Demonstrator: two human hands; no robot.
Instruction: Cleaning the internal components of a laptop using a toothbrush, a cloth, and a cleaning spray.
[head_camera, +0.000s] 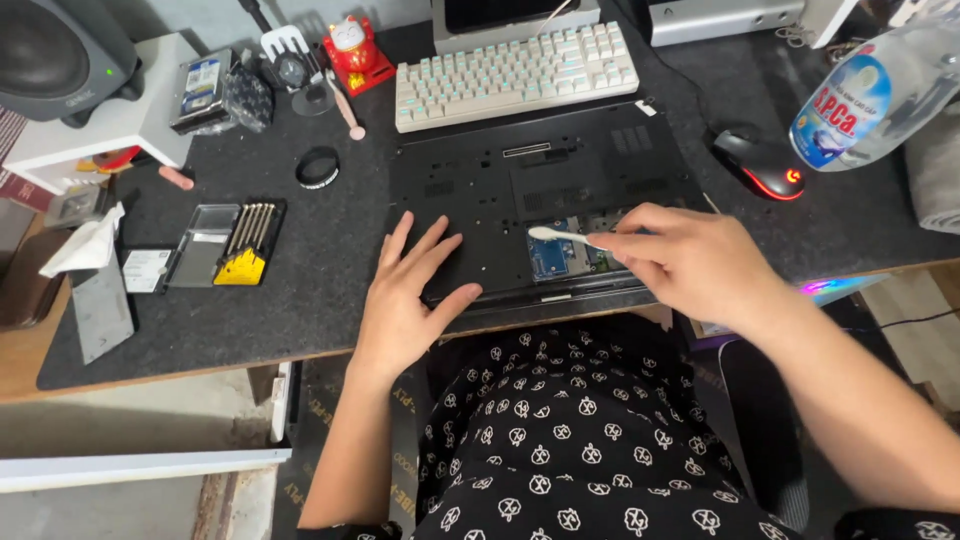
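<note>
The right hand (690, 262) pinches a cotton swab (565, 237) between thumb and fingertips, gripping the rear of the stick so that only the front part and the white tip show. The swab's long axis runs nearly level across the view, left to right, with the tip pointing left and slightly away from the person. The tip sits at the upper left corner of an open compartment (570, 250) in the underside of a black laptop (530, 190), where a small blue circuit board (552, 258) is exposed. Whether the tip touches the board or hovers just above it cannot be told.

The left hand (410, 300) lies flat and released, fingers spread, palm down on the laptop's base near its front left corner, holding nothing.

Status, as a judgement: the compartment cover is already off and the swab is at the opening, so cleaning appears to be in hand. The cover is not refitted, and the laptop lies bottom-up on the dark desk mat (330, 290).

Surrounding items: a white keyboard (515, 72) just beyond the laptop; a black mouse (760, 165) with red lighting to the right; a clear plastic bottle (870, 95) at far right; an open precision screwdriver set (235, 245) well to the left; a red cat figurine (352, 52) at the rear.
</note>
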